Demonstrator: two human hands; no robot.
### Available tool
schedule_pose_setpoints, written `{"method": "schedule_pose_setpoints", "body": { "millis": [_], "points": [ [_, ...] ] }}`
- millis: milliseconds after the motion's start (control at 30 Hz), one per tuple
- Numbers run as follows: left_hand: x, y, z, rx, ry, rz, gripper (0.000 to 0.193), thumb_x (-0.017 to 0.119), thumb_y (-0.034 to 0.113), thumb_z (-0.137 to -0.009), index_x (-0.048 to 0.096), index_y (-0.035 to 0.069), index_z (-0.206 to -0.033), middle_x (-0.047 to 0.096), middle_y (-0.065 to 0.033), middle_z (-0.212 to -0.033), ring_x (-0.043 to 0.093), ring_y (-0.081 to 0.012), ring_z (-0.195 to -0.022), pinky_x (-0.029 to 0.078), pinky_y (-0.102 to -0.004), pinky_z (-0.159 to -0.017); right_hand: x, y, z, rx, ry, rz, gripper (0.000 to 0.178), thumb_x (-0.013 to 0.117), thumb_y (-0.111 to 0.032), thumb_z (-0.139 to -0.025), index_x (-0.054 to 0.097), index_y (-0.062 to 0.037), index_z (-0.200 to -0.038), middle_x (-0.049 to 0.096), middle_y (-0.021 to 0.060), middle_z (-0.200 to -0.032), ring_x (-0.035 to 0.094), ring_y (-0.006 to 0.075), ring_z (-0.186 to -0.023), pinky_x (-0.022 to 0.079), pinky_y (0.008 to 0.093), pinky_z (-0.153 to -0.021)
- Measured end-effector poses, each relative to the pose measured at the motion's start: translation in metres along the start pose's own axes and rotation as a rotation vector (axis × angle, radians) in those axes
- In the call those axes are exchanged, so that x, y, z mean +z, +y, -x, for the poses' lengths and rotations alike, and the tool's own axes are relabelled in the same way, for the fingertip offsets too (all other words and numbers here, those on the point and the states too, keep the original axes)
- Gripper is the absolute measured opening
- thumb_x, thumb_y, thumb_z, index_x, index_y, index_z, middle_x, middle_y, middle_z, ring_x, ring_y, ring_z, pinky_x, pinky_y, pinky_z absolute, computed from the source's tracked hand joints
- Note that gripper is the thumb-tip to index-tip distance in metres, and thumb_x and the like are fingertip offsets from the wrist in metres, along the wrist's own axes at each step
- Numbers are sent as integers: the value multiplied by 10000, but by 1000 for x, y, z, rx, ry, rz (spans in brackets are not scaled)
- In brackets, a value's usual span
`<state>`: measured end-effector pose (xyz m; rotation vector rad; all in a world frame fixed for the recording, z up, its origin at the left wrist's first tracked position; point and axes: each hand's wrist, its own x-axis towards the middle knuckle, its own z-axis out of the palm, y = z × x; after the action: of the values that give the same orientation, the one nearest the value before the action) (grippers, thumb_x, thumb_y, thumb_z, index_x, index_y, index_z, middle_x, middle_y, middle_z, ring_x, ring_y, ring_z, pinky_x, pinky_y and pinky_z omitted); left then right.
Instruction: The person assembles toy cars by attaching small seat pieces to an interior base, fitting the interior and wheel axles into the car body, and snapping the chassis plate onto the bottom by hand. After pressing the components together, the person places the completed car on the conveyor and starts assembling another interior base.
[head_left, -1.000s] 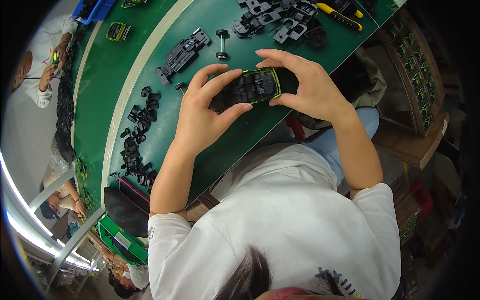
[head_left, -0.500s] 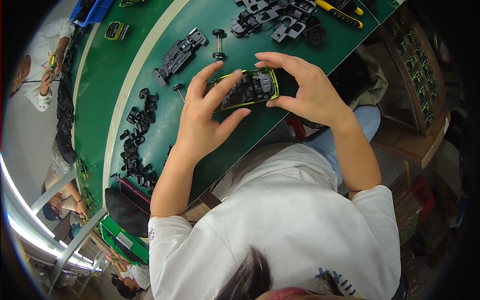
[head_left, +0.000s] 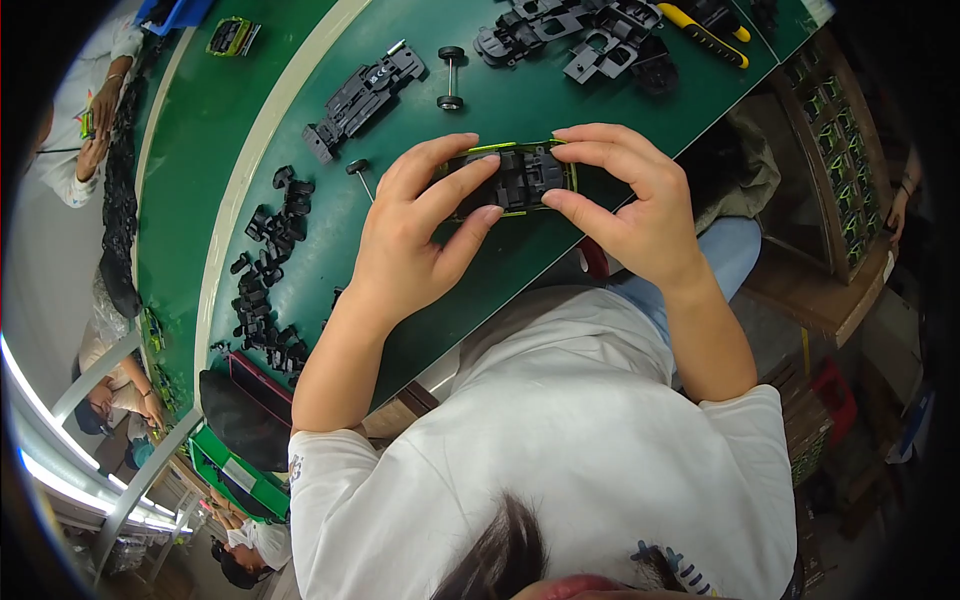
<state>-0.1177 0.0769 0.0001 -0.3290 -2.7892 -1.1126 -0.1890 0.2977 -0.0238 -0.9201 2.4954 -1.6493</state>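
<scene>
— How far along?
— Seemingly partway: by the near edge of the surface [head_left: 425, 322], a green toy-car shell [head_left: 573, 178] with black interior [head_left: 515, 180]; beyond, a wheeled axle [head_left: 358, 167], a chassis [head_left: 365, 97] and a second axle [head_left: 450, 102], apparently unfitted.
— And the grip?
— Half spread and curled: pinching the shell's left end with the left hand [head_left: 405, 225], its right end with the right hand [head_left: 635, 200].

Passage between the hands [head_left: 645, 198] and chassis pile [head_left: 592, 50], wheeled axle [head_left: 451, 78] and lone chassis [head_left: 365, 98] obstructing leftward
</scene>
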Motion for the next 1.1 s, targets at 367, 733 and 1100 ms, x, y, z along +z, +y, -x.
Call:
{"method": "schedule_pose_setpoints", "body": {
  "millis": [367, 733, 1100],
  "points": [
    [1, 0, 0, -3, 4, -7, 376, 771, 129, -748, 697, 84, -1114, 598, -133, -1191, 587, -309, -1042, 465, -405, -905, 0, -12, -3, 27, -22, 102, 294, 810, -119, -674, 695, -18, -925, 664, 81, -999, 663, 233, -833, 543, 303, -712],
    [2, 2, 3, 44, 6, -74, 440, 795, 139, -711, 661, 59, -1122, 585, -148, -1212, 571, -341, -1091, 458, -432, -918, 3, -13, -2, -41, -14, 170, 300, 793, -119, -663, 673, -14, -917, 651, 66, -1016, 646, 227, -796, 530, 320, -679],
    [-20, -11, 1, -32, 4, 107, 492, 828, 122, -689, 591, 16, -1107, 611, -157, -1192, 630, -315, -1026, 538, -360, -816, 0, -22, -7, -69, -113, 306, 312, 779, -91, -650, 669, -3, -928, 641, 72, -1063, 648, 235, -843, 538, 327, -719]
  ]
}}
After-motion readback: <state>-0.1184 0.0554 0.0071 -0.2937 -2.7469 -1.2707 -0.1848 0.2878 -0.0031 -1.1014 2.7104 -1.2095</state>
